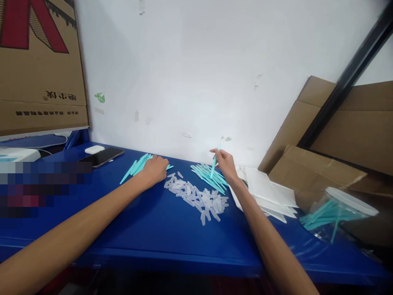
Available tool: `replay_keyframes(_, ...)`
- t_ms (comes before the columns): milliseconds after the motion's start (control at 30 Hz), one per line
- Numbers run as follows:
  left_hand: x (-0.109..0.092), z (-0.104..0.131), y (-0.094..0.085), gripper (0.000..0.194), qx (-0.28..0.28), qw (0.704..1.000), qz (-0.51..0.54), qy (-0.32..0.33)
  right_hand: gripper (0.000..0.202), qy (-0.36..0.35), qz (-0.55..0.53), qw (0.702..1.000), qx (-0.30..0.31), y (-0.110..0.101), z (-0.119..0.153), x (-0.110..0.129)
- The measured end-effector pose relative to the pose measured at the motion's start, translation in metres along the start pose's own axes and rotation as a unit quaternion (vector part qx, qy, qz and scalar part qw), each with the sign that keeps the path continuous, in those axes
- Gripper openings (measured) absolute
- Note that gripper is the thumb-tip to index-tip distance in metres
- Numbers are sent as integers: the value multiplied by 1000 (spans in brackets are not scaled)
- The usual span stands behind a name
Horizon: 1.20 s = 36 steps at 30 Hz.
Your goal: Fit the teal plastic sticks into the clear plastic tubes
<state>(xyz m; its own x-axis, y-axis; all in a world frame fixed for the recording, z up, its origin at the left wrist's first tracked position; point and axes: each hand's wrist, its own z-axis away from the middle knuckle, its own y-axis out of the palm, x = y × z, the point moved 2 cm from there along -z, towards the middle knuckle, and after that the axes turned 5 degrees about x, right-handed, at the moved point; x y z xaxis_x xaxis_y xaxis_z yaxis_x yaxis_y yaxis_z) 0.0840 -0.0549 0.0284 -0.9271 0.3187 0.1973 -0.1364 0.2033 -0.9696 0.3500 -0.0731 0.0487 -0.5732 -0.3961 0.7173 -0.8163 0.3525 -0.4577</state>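
Observation:
My right hand (pixel 225 163) pinches a slim turquoise plastic stick (pixel 214 166), held nearly upright. Below it lies a loose pile of similar turquoise sticks (pixel 204 175). Farther left, my left hand (pixel 156 168) is closed, knuckles up, at the right side of a second pile of turquoise sticks (pixel 136 166). A turquoise tip (pixel 170 167) shows past its fingers; whether they grip it is hidden. Between and in front of the hands, many small translucent caps (pixel 196 194) are scattered on the blue table (pixel 159 233).
White paper packets (pixel 267 190) lie beside my right forearm. A clear tub (pixel 333 215) with turquoise sticks inside leans at the right. Flattened cardboard (pixel 310 168) and a black bar (pixel 344 78) stand behind it. At left are a phone (pixel 106 157), a white case (pixel 94 149) and a cardboard box (pixel 43 78).

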Motion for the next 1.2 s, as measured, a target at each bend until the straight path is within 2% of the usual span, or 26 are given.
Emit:
replay_keyframes(67,-3,0,0,28,2,1000,9,1,42,-32,189,981,35,0,0,-5)
replay_keyframes(133,-5,0,1,29,4,1000,19,-3,36,-33,323,942,81,2,2,-13)
replay_keyframes(233,-6,-1,0,29,3,999,29,-13,28,-10,387,912,133,2,4,-27)
replay_keyframes(367,-7,1,-4,27,0,999,39,-24,21,-6,388,912,131,0,4,-35)
replay_keyframes(500,-8,3,-8,27,-28,998,52,-37,20,-59,332,932,128,6,4,-23)
replay_keyframes(633,-8,3,-7,27,-77,993,84,-37,32,-145,219,943,205,29,16,4)
replay_keyframes(733,-9,4,-6,29,-93,990,100,-18,38,-210,171,919,288,52,31,18)
replay_keyframes(833,-10,4,-5,31,-89,990,111,-5,44,-226,165,901,333,67,41,22)
replay_keyframes(933,-10,3,-4,31,-81,990,119,-2,42,-219,179,902,327,72,43,22)
replay_keyframes(1067,-11,1,0,27,-101,989,108,13,32,-196,241,909,280,67,37,17)
replay_keyframes(1200,-14,1,0,33,-101,990,100,25,23,-183,281,908,249,65,32,7)
